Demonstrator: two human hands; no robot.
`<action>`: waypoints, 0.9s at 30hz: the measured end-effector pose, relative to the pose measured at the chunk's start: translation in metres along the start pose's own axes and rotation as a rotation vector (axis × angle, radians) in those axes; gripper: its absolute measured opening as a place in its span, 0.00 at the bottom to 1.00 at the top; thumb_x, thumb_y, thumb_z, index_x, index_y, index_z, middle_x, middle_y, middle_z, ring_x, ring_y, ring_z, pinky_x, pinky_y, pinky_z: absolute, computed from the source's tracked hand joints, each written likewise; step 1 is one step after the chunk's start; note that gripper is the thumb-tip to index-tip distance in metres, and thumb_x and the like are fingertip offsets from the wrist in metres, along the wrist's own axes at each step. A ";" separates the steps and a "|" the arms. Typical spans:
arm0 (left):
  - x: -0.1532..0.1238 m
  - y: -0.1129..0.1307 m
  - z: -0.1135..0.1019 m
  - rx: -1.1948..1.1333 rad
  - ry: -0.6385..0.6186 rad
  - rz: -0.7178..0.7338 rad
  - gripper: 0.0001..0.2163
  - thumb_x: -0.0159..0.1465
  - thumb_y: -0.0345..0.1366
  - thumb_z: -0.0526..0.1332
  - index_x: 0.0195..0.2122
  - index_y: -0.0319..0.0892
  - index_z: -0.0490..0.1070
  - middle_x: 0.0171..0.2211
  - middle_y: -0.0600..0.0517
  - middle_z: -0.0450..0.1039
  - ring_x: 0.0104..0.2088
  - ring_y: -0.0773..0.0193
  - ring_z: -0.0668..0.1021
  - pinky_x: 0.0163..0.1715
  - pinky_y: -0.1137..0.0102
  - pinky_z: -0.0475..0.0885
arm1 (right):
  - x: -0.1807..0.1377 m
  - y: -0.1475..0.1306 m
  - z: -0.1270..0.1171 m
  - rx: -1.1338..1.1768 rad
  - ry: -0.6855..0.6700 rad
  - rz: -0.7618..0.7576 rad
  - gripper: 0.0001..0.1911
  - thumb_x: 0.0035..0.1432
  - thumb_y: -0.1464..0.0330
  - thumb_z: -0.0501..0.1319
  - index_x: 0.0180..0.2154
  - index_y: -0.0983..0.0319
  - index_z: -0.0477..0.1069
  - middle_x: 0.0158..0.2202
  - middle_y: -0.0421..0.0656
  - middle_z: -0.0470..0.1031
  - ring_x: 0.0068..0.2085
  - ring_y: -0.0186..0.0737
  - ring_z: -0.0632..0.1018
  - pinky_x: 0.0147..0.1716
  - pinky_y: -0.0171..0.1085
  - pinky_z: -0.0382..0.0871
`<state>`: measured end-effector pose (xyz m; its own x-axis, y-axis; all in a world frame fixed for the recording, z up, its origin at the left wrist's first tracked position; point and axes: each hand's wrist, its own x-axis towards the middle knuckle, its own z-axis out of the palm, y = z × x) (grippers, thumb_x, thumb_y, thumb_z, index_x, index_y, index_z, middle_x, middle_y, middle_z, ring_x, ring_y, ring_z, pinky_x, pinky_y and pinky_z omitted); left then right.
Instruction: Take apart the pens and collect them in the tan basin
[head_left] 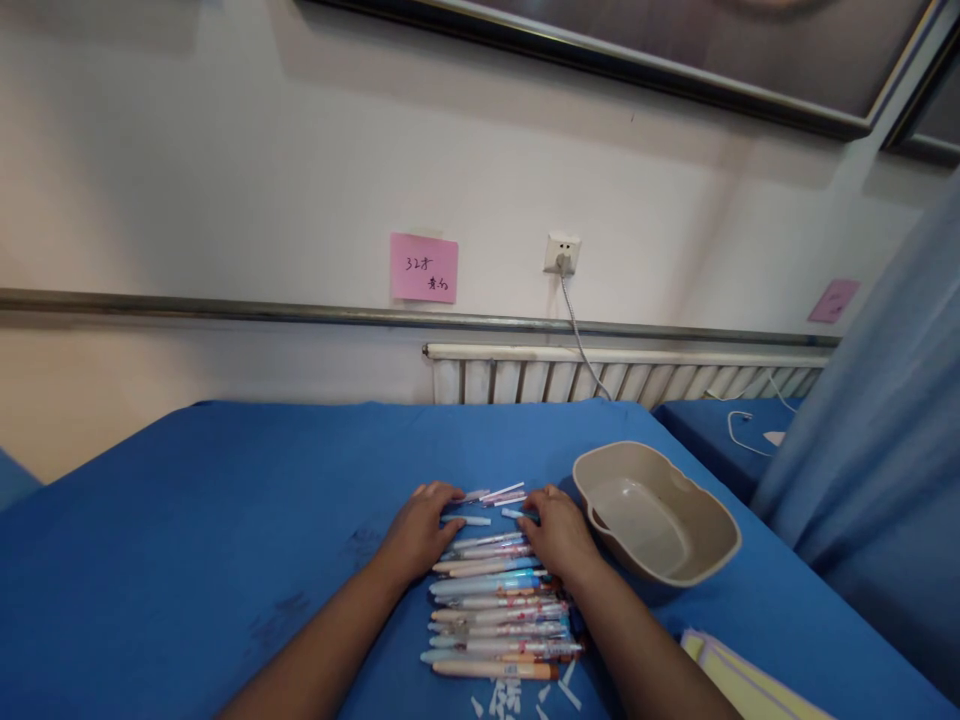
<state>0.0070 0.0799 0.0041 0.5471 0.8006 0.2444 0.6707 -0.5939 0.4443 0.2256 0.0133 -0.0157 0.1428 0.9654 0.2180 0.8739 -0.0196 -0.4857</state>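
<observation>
Several pens lie side by side in a stack of rows on the blue cloth, in white, peach and light blue. Behind the rows my left hand has its thumb and fingers curled about one end of a light blue pen part. Opposite it, my right hand grips a shorter light blue pen part between thumb and fingers. A gap shows between the two parts. Just beyond them lie a few more slim pens, close to the fingertips of both hands.
A beige basin stands right of my right hand. Small white slips are scattered at the near edge of the pens. Yellow papers lie by my right forearm. A radiator and wall socket are behind; a blue curtain hangs right.
</observation>
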 end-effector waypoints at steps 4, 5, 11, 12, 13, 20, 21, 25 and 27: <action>-0.003 0.009 -0.002 0.077 -0.041 -0.068 0.06 0.59 0.36 0.57 0.36 0.44 0.70 0.34 0.51 0.73 0.35 0.61 0.74 0.33 0.72 0.64 | 0.000 -0.001 -0.002 -0.027 -0.040 0.009 0.07 0.55 0.68 0.57 0.35 0.60 0.72 0.34 0.45 0.75 0.36 0.42 0.74 0.37 0.36 0.62; -0.003 0.011 -0.001 0.073 -0.068 -0.080 0.06 0.60 0.37 0.55 0.35 0.44 0.70 0.32 0.52 0.73 0.33 0.62 0.74 0.31 0.72 0.63 | 0.000 -0.001 -0.001 -0.003 -0.048 -0.003 0.07 0.56 0.68 0.56 0.35 0.60 0.72 0.34 0.45 0.75 0.36 0.41 0.74 0.38 0.35 0.62; -0.004 0.014 0.003 -0.035 -0.041 -0.024 0.10 0.63 0.36 0.51 0.41 0.44 0.70 0.39 0.50 0.75 0.40 0.61 0.74 0.39 0.71 0.64 | 0.003 0.004 0.009 0.177 -0.018 -0.006 0.13 0.56 0.71 0.54 0.43 0.60 0.70 0.40 0.44 0.76 0.42 0.38 0.74 0.41 0.33 0.62; -0.004 0.013 0.002 -0.052 -0.028 -0.022 0.11 0.63 0.35 0.52 0.43 0.44 0.69 0.40 0.50 0.75 0.41 0.61 0.74 0.40 0.71 0.64 | 0.003 0.004 0.010 0.199 -0.025 0.003 0.13 0.56 0.71 0.54 0.43 0.60 0.70 0.40 0.43 0.76 0.41 0.38 0.74 0.41 0.32 0.63; -0.003 0.013 0.002 -0.065 -0.032 -0.023 0.11 0.62 0.35 0.52 0.43 0.44 0.69 0.40 0.50 0.75 0.41 0.61 0.74 0.41 0.71 0.64 | 0.003 0.005 0.011 0.215 -0.041 0.009 0.13 0.55 0.71 0.55 0.43 0.60 0.70 0.39 0.43 0.76 0.40 0.38 0.75 0.39 0.32 0.63; -0.004 0.017 -0.001 -0.091 -0.222 -0.067 0.08 0.57 0.39 0.56 0.32 0.44 0.73 0.28 0.53 0.75 0.31 0.61 0.74 0.29 0.73 0.63 | -0.001 0.000 0.003 0.221 -0.183 -0.113 0.07 0.49 0.65 0.62 0.33 0.59 0.73 0.28 0.38 0.74 0.31 0.36 0.73 0.30 0.31 0.61; -0.004 0.017 -0.002 -0.097 -0.226 -0.056 0.08 0.57 0.39 0.56 0.32 0.44 0.73 0.28 0.53 0.74 0.31 0.61 0.74 0.29 0.73 0.63 | -0.001 0.000 0.001 0.211 -0.195 -0.123 0.07 0.48 0.64 0.63 0.32 0.59 0.74 0.28 0.38 0.74 0.31 0.35 0.72 0.29 0.31 0.61; -0.004 0.017 -0.007 -0.119 -0.234 0.039 0.08 0.57 0.39 0.57 0.29 0.44 0.74 0.31 0.51 0.74 0.35 0.59 0.74 0.35 0.71 0.65 | -0.003 -0.001 -0.002 0.205 -0.237 -0.132 0.07 0.47 0.63 0.65 0.28 0.59 0.74 0.27 0.38 0.72 0.29 0.34 0.70 0.27 0.30 0.59; -0.004 0.017 -0.008 -0.118 -0.216 0.086 0.07 0.56 0.39 0.59 0.29 0.44 0.74 0.36 0.50 0.73 0.40 0.58 0.73 0.41 0.70 0.64 | -0.003 -0.001 -0.001 0.233 -0.230 -0.158 0.06 0.47 0.64 0.64 0.27 0.60 0.72 0.29 0.38 0.71 0.30 0.33 0.70 0.28 0.30 0.59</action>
<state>0.0121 0.0676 0.0180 0.7023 0.7046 0.1010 0.5611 -0.6353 0.5307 0.2246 0.0103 -0.0150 -0.1170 0.9856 0.1220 0.7439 0.1684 -0.6467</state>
